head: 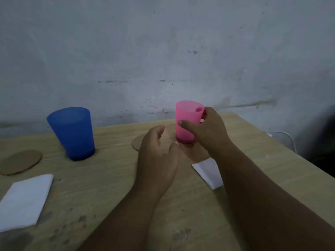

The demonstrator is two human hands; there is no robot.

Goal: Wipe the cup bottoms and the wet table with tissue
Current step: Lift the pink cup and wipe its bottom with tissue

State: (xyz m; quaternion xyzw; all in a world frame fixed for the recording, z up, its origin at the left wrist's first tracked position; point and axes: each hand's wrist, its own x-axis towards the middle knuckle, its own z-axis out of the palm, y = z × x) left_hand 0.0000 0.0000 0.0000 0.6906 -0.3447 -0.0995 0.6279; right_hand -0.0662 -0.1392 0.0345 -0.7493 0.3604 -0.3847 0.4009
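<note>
Right hand [208, 131] grips the pink cup [186, 122] upright, thumb across its front and fingers round the back; whether its base touches the surface [108, 178] is unclear. Left hand [157, 156] is loosely open and holds nothing, just beside the cup's base. Blue cup [72, 133] stands well to the left. One folded tissue [25, 200] lies near left, another [208, 173] lies partly under the right forearm. Dark damp spots [79, 220] mark the near surface.
</note>
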